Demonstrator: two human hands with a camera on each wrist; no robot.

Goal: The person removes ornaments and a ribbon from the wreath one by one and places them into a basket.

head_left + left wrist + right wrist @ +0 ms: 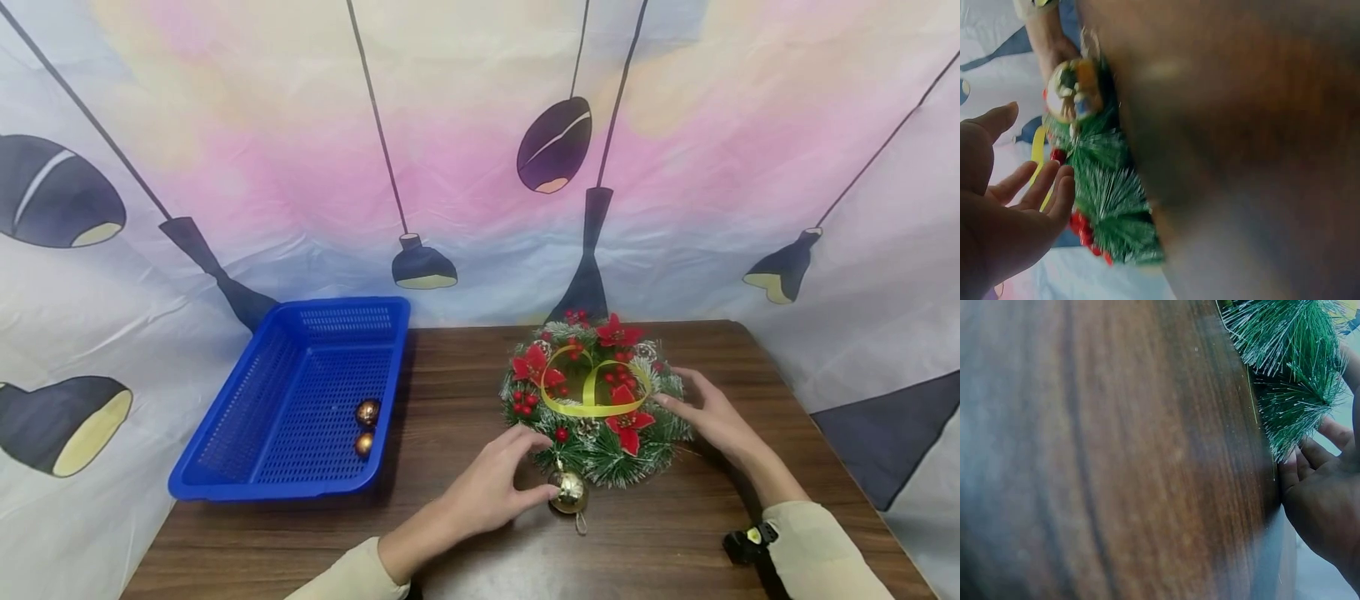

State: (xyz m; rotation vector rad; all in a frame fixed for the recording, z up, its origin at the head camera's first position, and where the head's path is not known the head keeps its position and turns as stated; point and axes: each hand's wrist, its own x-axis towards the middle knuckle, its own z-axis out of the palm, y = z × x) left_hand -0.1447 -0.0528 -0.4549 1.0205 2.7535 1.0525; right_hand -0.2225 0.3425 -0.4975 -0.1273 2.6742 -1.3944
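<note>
A green Christmas wreath [596,454] with red poinsettias, berries and pinecones lies on the wooden table. A yellow ribbon [592,410] loops over its middle. At its near edge sits a shiny gold bauble [572,493] with a string loop. My left hand [491,483] is beside the bauble, thumb and fingers spread; in the left wrist view its relaxed fingers [1038,187] stand apart from the bauble [1060,103]. My right hand [712,417] holds the wreath's right edge, thumb on top. In the right wrist view, its fingers [1313,453] are against the green needles [1291,394].
A blue plastic basket [281,492] stands on the left of the table [465,367], with two copper-coloured baubles [367,414] inside along its right wall. Behind the table hangs a cloth [480,108] printed with lamps. A black strap [748,543] is on the right wrist.
</note>
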